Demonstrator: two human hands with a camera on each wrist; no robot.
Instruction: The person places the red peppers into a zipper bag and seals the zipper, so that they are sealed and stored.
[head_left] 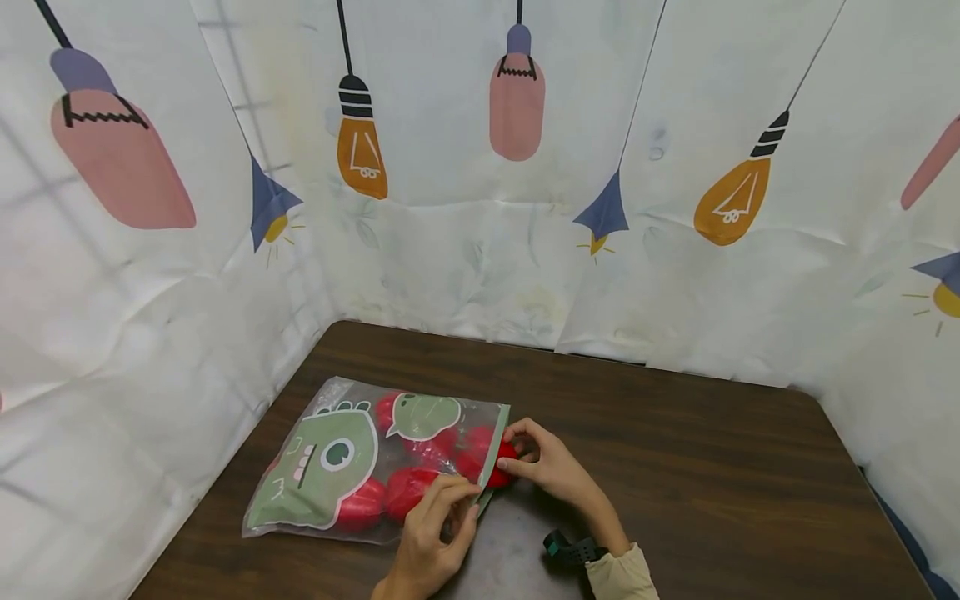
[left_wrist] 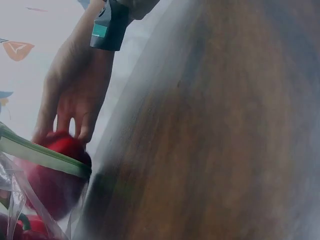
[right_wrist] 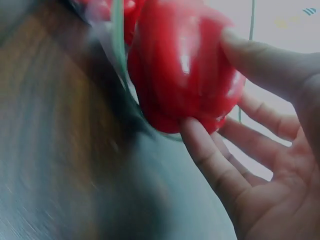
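Observation:
A clear plastic bag (head_left: 315, 475) with a green cartoon creature printed on it lies on the table's left half, its green-edged mouth facing right. Several red bell peppers (head_left: 408, 492) show through it. At the near corner of that mouth, my left hand (head_left: 433, 537) pinches the green edge. My right hand (head_left: 553, 467) grips a red bell pepper (right_wrist: 182, 65) in the bag's opening, partly inside. In the right wrist view, thumb and fingers (right_wrist: 210, 160) hold its rounded end. The left wrist view shows this pepper (left_wrist: 60, 185) behind the green edge.
The dark wooden table (head_left: 712, 475) extends right of the bag. White curtains (head_left: 465, 267) printed with lamps hang behind and at the sides. A black strap device (head_left: 573, 550) sits on my right wrist, above a beige sleeve (head_left: 621, 575).

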